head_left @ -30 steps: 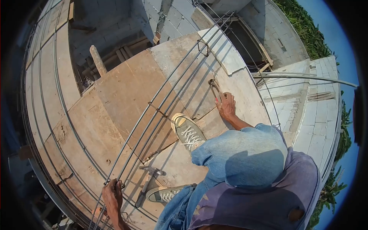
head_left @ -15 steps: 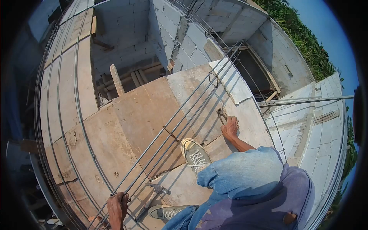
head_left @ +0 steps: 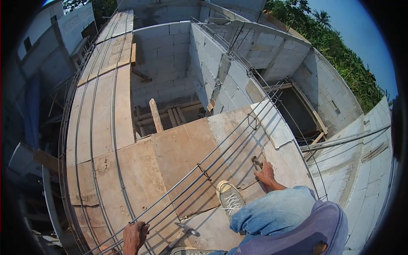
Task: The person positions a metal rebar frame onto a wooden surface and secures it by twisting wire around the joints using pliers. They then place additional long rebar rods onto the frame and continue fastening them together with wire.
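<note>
Worker position: crouched on a plywood deck (head_left: 170,155) at the top of an unfinished block wall (head_left: 221,72), with an open room void (head_left: 163,85) just beyond the deck edge.

Hands: the left hand (head_left: 134,236) is clenched around a bar at the near end of the rebar cage (head_left: 228,144). This cage of long parallel bars runs diagonally across the deck from the lower left to the upper right. The right hand (head_left: 267,174) grasps the handles of a pair of pincers (head_left: 256,162) and rests low on the deck, just beside the bars. Whether the tool head is touching steel cannot be told.

Surroundings: one shoe (head_left: 229,199) is planted beside the bars, near the right hand. A hammer (head_left: 183,231) lies loose on the deck between the cage and the worker's feet. A stirrup (head_left: 204,171) wraps the bars partway along the cage.

Assessed risks:
- Fall from height. No guardrail or harness is visible, and both hands are occupied. A shift of weight toward the void would leave nothing to grab except the bars.
- Bar movement. If the cage rolls or springs, the clenched left hand could be pinched or pulled off balance.
- Trip or dropped object. The loose hammer sits near the feet and could be kicked over the edge.
- Tool slip. If the pincers slip off the steel, the right hand could jerk toward the bars.
</note>
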Motion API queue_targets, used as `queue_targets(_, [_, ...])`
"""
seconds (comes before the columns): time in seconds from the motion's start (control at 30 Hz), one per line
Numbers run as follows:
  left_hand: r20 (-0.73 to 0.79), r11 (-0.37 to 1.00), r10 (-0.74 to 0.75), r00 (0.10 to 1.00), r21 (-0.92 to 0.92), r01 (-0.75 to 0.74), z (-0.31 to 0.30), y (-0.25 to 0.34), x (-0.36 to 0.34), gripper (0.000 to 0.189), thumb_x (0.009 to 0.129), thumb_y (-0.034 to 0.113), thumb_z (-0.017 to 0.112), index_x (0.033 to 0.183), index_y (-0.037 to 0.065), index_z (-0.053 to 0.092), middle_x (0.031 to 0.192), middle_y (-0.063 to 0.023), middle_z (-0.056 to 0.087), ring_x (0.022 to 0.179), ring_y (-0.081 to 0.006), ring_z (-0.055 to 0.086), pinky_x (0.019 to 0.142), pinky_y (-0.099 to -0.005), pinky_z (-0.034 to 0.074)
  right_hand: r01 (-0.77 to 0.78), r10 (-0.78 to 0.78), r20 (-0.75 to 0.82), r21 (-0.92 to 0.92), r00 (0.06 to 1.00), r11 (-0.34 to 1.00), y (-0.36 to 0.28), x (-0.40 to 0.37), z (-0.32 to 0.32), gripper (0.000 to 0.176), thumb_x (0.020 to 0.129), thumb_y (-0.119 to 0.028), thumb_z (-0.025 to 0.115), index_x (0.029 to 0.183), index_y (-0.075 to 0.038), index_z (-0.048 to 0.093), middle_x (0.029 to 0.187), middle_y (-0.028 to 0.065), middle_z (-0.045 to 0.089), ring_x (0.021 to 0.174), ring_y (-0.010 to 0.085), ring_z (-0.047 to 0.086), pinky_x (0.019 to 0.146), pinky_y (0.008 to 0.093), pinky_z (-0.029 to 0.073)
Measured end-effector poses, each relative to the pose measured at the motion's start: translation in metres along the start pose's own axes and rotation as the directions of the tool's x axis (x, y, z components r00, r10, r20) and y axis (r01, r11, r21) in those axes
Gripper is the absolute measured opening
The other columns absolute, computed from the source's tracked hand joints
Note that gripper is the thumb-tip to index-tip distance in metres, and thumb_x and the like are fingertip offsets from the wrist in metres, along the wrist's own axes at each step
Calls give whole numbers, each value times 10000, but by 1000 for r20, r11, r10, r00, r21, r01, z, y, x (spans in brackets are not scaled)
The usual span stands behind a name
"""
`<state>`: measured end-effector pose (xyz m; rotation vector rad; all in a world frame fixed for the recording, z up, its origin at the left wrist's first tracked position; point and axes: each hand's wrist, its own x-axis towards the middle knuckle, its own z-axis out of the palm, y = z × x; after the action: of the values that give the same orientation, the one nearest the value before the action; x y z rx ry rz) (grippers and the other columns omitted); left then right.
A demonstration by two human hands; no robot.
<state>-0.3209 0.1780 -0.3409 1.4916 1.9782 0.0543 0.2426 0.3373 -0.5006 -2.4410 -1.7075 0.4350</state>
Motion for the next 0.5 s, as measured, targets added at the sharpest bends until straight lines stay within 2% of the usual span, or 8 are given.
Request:
queue_targets(0.07, [-2, 999, 0, 1000, 34, 0, 1, -1, 2, 211, 875, 209, 647, 821, 11, 698, 667, -144, 679, 641, -319, 676, 620, -399, 503, 29, -28, -18, 38, 999, 999, 1, -1, 4, 511, 682, -221, 689, 1106, 2, 510, 1020, 228, 538, 1024, 403, 525, 887, 474, 449])
queue_targets(0.13, [-15, 1000, 11, 1000, 19, -11, 3, -5, 4, 206, 872, 203, 650, 822, 10, 701, 669, -152, 677, 643, -323, 676, 621, -401, 502, 155, -110, -209, 215, 972, 964, 4, 8, 13, 387, 740, -230, 664, 1036, -17, 535, 898, 182, 567, 884, 348, 583, 798, 450, 485])
queue_targets(0.17, [-27, 1000, 22, 999, 0, -22, 5, -6, 5, 202, 869, 198, 653, 823, 8, 704, 671, -161, 675, 646, -327, 676, 622, -403, 501, 153, -108, -209, 214, 972, 965, 18, 22, 29, 387, 740, -230, 664, 1036, -17, 535, 898, 182, 567, 884, 348, 583, 798, 450, 485])
queue_targets(0.2, [-24, 1000, 25, 999, 1, -25, 8, -8, 7, 202, 869, 198, 653, 823, 8, 704, 671, -161, 675, 646, -327, 676, 622, -403, 501, -108, 112, 34, 639, 993, 761, 39, 41, 49, 330, 777, -238, 644, 1011, -31, 538, 855, 153, 568, 811, 305, 583, 748, 432, 490])
queue_targets(0.23, [-19, 1000, 17, 1000, 18, -17, 10, -10, 9, 202, 866, 196, 655, 821, 6, 705, 676, -169, 673, 651, -333, 675, 625, -406, 500, -391, 195, 342, 850, 919, 353, 43, 47, 52, 277, 815, -246, 625, 987, -46, 540, 812, 123, 568, 739, 262, 583, 699, 415, 495])
queue_targets(0.27, [-13, 999, 9, 1000, 37, -8, 11, -11, 10, 202, 864, 195, 658, 819, 4, 705, 682, -177, 671, 656, -339, 675, 627, -409, 500, -393, 201, 342, 850, 918, 351, 47, 48, 56, 277, 815, -246, 625, 987, -46, 540, 812, 123, 568, 739, 262, 583, 699, 415, 495])
queue_targets(0.37, [-9, 1000, 9, 1000, 27, -9, 11, -11, 11, 206, 861, 197, 661, 820, 0, 705, 691, -193, 664, 667, -350, 673, 632, -415, 499, -585, 39, 584, 807, 811, 85, 7, 44, 36, 195, 877, -221, 595, 934, -43, 543, 802, 92, 567, 627, 182, 521, 546, 342, 481])
queue_targets(0.5, [13, 1000, -19, 1000, 14, 18, 14, -13, 14, 207, 856, 199, 666, 820, -1, 704, 689, -197, 658, 670, -353, 671, 623, -418, 492, -561, 82, 556, 826, 827, 60, -6, 46, 43, 168, 872, -174, 632, 902, -30, 550, 775, 80, 563, 620, 175, 523, 510, 312, 473])
